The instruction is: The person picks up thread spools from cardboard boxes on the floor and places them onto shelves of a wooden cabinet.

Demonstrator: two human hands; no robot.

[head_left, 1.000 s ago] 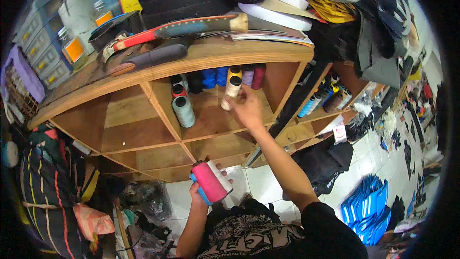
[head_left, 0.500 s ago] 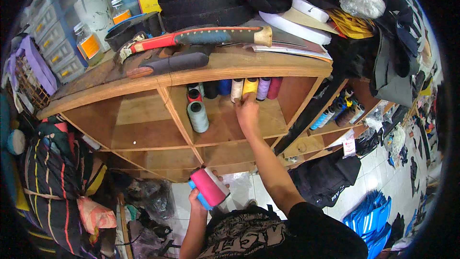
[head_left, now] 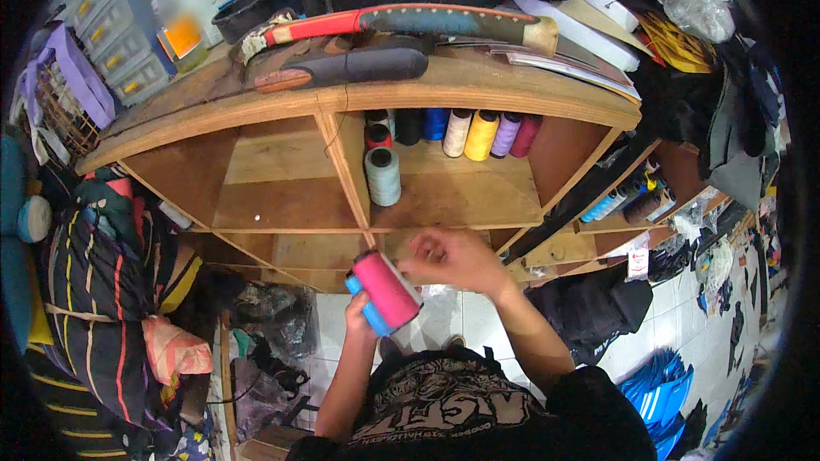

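One pink thread cone, one blue cone and a half-hidden white cone are clasped in the left hand, before the wooden shelf unit. The right hand, fingers bent, is just beside them; whether it grips anything, I cannot tell.

black fisheye rim, bowed wooden shelf, motion-blurred right hand

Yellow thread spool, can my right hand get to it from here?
Likely yes: the yellow spool stands in an open-fronted compartment, and no other spool stands in front to block the right hand.
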